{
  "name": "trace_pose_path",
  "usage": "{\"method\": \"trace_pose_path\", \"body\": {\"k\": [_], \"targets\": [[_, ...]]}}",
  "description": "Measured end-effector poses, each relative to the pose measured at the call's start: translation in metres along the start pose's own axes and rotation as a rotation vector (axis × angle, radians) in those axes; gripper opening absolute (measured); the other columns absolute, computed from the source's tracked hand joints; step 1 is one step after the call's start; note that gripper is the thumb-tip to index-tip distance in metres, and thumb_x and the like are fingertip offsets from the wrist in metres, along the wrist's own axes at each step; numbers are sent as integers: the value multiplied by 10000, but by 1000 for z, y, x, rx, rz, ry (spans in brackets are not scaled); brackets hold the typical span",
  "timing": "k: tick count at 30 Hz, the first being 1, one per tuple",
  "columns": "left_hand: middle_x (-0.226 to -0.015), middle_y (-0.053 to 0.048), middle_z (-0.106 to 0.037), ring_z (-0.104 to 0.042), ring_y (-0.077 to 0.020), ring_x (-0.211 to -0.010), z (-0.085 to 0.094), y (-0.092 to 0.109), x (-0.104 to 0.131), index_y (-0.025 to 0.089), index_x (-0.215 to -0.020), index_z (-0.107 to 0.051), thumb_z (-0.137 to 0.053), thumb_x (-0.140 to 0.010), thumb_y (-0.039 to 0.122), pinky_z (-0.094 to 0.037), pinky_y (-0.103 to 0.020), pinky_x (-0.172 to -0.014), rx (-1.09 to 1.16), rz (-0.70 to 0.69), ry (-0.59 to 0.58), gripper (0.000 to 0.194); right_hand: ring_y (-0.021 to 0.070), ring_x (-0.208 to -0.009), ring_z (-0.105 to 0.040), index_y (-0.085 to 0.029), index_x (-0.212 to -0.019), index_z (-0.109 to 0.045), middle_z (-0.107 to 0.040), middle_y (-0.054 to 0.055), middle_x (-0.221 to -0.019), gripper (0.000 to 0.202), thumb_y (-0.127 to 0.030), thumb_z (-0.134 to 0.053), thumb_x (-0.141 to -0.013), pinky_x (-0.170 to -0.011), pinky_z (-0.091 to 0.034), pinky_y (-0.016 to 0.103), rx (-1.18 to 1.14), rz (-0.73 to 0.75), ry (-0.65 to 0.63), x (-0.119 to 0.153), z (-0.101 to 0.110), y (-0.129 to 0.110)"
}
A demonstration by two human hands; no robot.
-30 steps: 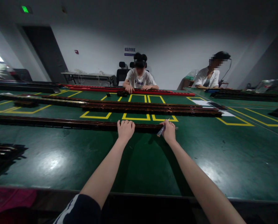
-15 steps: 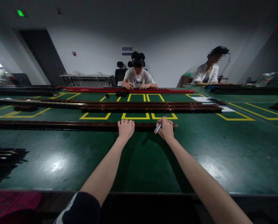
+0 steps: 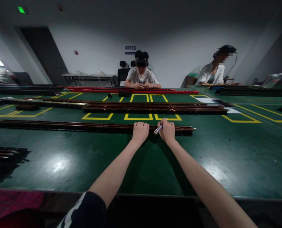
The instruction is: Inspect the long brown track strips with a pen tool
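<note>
A long dark strip [image 3: 67, 125] with thin shiny lines lies across the green table [image 3: 84, 158] in front of me. My left hand [image 3: 141, 131] is closed over it right of its middle, fingers curled over the far side. Close by on the right, my right hand [image 3: 167, 129] is closed around a slim silver pen-like tool [image 3: 158, 129], its blunt end slanting down to the left and a thin tip showing above the fingers. That hand also rests against the strip. Thin metal ends poke out at the strip's right end.
Beyond lies a bundle of similar dark strips [image 3: 155, 108] over yellow marked boxes. More dark strips [image 3: 5, 160] sit at the near left. A red strip [image 3: 174, 91] lies before a person [image 3: 141, 77] seated opposite; another person [image 3: 213, 74] sits at the right. White paper [image 3: 233, 110] lies right.
The long dark strip has slid to the right, bringing its left end into view. My left hand has moved right with it, nearer my right hand, which still holds the tool.
</note>
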State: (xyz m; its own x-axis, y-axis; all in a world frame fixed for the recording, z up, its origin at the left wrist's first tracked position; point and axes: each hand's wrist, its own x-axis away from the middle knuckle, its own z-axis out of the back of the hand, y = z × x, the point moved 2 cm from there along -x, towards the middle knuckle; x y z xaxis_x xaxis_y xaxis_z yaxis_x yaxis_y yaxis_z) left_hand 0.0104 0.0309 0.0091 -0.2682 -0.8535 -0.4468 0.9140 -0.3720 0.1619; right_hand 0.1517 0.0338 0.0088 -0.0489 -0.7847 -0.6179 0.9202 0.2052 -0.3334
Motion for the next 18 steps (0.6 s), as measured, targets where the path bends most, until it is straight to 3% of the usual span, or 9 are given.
{"method": "trace_pose_path", "body": {"k": [6,12,18], "targets": [[-1057,-116,-695,-593,-238,-1008,-3,7,-2,140,-1032,-654,-236,-984,237,-395,-395,-903,-8,-90,-28,432,204,-620,-601,-223,-777,-494,-656,56,-705,181,-325,-418,-905,-606,-345,273,-16,-38,-41,-2,-5,-3],[-1060,-81,-714,-632,-190,-979,-3,6,0,158,-1027,-670,-253,-990,268,-399,-368,-938,119,-64,28,433,188,-618,-593,-227,-765,-522,-657,38,-715,241,-343,-393,-932,-538,-260,252,14,-94,-79,-6,-5,5],[-1043,-78,-729,-650,-202,-972,7,-19,0,172,-954,-700,-309,-966,264,-342,-439,-1040,77,-27,99,401,143,-578,-549,-214,-750,-549,-638,18,-688,288,-355,-387,-942,-536,-240,234,-7,-102,-96,-7,0,9]]}}
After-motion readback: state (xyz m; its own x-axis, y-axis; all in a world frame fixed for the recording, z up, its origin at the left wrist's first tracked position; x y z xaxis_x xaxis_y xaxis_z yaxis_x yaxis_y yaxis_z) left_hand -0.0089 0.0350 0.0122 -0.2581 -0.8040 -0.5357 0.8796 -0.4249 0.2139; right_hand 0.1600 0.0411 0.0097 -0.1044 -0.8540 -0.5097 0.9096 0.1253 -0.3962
